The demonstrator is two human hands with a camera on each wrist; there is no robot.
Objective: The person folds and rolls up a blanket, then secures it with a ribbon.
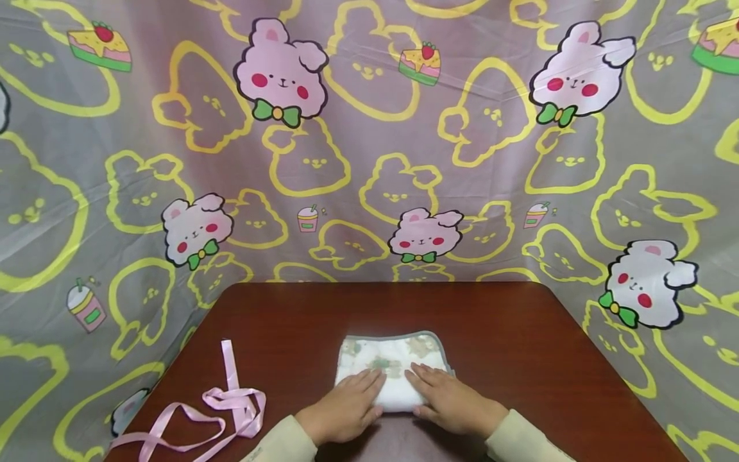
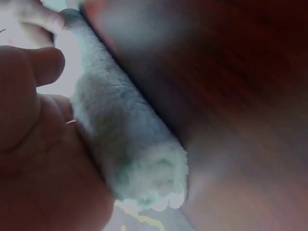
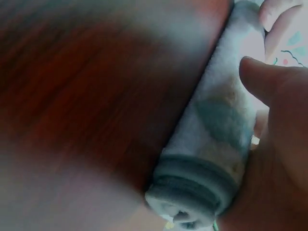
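A white towel (image 1: 383, 350) with grey trim and faint green and beige prints lies folded in a thick bundle on the table, close to the person. On its near left part rests the left hand (image 1: 349, 405), fingers extended over the top. The right hand (image 1: 456, 401) lies opposite on the near right part, its fingers also stretched forward. In the left wrist view, the towel's (image 2: 120, 115) rounded near side runs beside the palm. The right wrist view shows the layered grey edging (image 3: 192, 187) at the towel's end, with the right thumb (image 3: 257, 77) against its side.
A loosely tangled pink ribbon (image 1: 231, 369) lies on the left of the brown table (image 1: 491, 321). A grey curtain (image 1: 358, 135) printed with bunnies and yellow outlines hangs behind the table and along both sides.
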